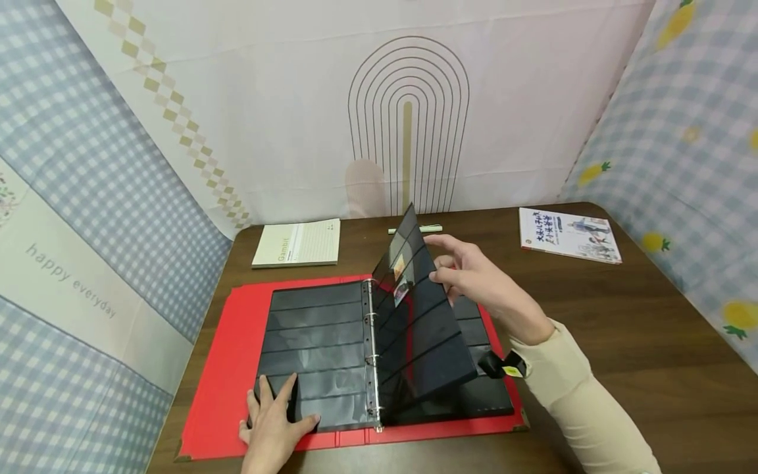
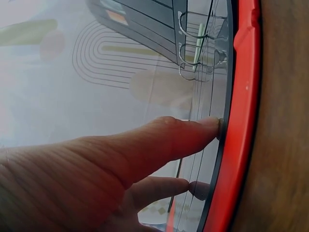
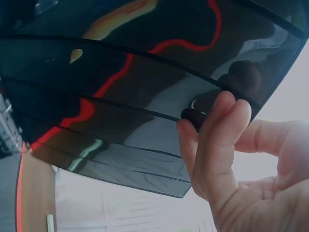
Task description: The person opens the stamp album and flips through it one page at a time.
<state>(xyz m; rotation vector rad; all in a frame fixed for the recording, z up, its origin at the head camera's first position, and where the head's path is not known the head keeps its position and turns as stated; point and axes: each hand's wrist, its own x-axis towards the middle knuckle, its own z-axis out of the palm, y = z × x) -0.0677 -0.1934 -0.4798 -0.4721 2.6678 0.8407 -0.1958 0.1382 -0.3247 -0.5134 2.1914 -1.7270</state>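
While left fingers press flat, right fingers pinch a black page above the brown table.

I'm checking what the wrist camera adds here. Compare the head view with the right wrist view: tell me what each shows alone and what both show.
Only the head view shows the left hand pressing flat on the left page of the red binder, plus the notepad, the booklet, the pen and the brown table.

Only the right wrist view shows the fingertips on the lifted page's edge from close up, with red reflections across its glossy strips.

Both show the right hand holding the lifted black page.
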